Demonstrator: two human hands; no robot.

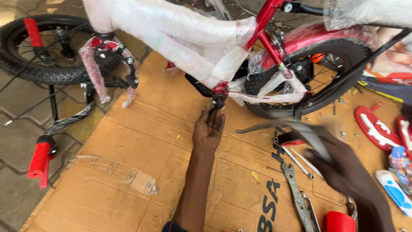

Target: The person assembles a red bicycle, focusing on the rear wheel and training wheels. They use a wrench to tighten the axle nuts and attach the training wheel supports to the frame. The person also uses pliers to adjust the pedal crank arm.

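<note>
Right now the left hand (209,130) lies palm up on the cardboard sheet (141,141), near the middle of the view, its fingers held loosely together and slightly curled, the fingertips (213,115) reaching toward twelve o'clock. They sit just under the black crank axle bolt (219,101) at the bottom of the red bicycle frame (266,30); whether they touch it I cannot tell. The frame's tubes are wrapped in clear bubble plastic (171,30), taped in place.

At four o'clock the right hand (343,169) is blurred. It grips a long dark metal part (296,126), a bent bar that runs out toward nine o'clock from the hand. The fingers seem closed around it, but the blur hides exactly how.

Behind that hand, at two o'clock, stands the rear wheel (319,73) with its knobbly black tyre and red mudguard. At ten o'clock the front wheel (43,49) lies on the paving. A red handlebar grip (39,159) rests at eight o'clock, off the cardboard's edge.

At five o'clock a flat spanner (296,195) lies on the cardboard, just beside a red plastic piece (339,222). Red-and-white plastic panels (377,129) lie at three o'clock.
</note>
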